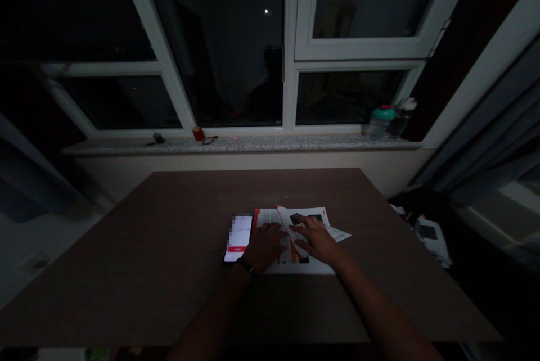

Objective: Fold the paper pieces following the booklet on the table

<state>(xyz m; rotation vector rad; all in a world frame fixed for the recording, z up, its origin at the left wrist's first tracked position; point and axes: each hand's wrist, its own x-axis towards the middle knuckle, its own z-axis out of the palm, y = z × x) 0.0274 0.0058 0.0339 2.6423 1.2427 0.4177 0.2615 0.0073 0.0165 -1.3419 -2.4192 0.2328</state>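
Observation:
A printed sheet with red, white and black areas (323, 267) lies on the brown table. On top of it is a folded piece of printed paper (337, 233), its pointed corners sticking out at the top and to the right. My left hand (265, 246), with a dark band at the wrist, rests on the left part of the print, fingers stretched forward. Lying spread over the folded paper, my right hand (315, 239) presses on it with fingers apart. Close by my left hand is a phone with a lit screen (239, 238).
Behind the table (181, 198) runs a speckled window sill (261, 143). On it stand a small red jar (198, 134), a dark little bottle (158, 137), a teal-lidded container (381, 122) and a clear bottle (400, 119). Papers (432, 240) lie beyond the table's right edge.

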